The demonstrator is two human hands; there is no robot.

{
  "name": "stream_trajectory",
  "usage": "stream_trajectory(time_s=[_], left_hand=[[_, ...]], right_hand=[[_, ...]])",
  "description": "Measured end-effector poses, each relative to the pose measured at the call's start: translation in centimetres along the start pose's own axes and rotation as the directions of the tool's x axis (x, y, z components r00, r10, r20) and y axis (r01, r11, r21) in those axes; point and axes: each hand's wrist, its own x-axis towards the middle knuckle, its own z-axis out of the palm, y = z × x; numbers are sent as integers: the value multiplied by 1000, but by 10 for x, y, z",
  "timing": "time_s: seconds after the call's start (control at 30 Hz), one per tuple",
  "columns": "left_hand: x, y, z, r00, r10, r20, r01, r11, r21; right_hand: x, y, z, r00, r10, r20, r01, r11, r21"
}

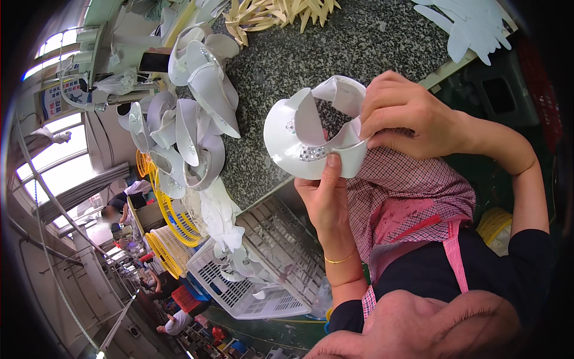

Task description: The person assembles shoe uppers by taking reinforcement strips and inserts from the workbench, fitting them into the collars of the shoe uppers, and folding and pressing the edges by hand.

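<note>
A glossy white shoe upper (284, 128) with clear rhinestones is bent into an open loop above the speckled table. My left hand (326, 194) holds its near edge, thumb pressed on the outer face just beside the stones and fingers beneath. My right hand (403, 113) is closed on the right-hand end of the same upper, its fingertips pinching the edge. Those fingertips are partly hidden by the hand itself. To the left lie several more white shoe uppers (215, 99), piled together, some with rhinestones.
Beige strips (278, 15) lie in a heap at the far edge of the granite-patterned table (263, 66). White glove-like pieces (469, 27) rest on the far right corner. A white plastic basket (257, 305) and yellow baskets (167, 251) stand left of the table. Other people work in the background.
</note>
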Motion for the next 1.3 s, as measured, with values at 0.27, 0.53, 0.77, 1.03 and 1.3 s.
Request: stream_trajectory(time_s=[0.27, 0.53, 0.77, 1.03, 1.3], left_hand=[[2, 4, -4, 998, 52, -44, -52, 999, 7], [3, 5, -6, 982, 190, -2, -164, 849, 502], [9, -1, 1, 983, 157, -91, -132, 963, 236], [6, 2, 13, 962, 250, -111, -176, 877, 448], [12, 5, -14, 993, 67, -96, -29, 936, 349]], right_hand=[[10, -2, 7, 1000, 8, -30, -7, 999, 50], [19, -1, -1, 953, 126, 275, -119, 992, -39], [18, -2, 6, 992, 102, 77, -110, 989, 101], [27, 0, 13, 982, 99, 160, -83, 991, -101], [35, 9, -2, 946, -185, 268, 262, 920, -290]])
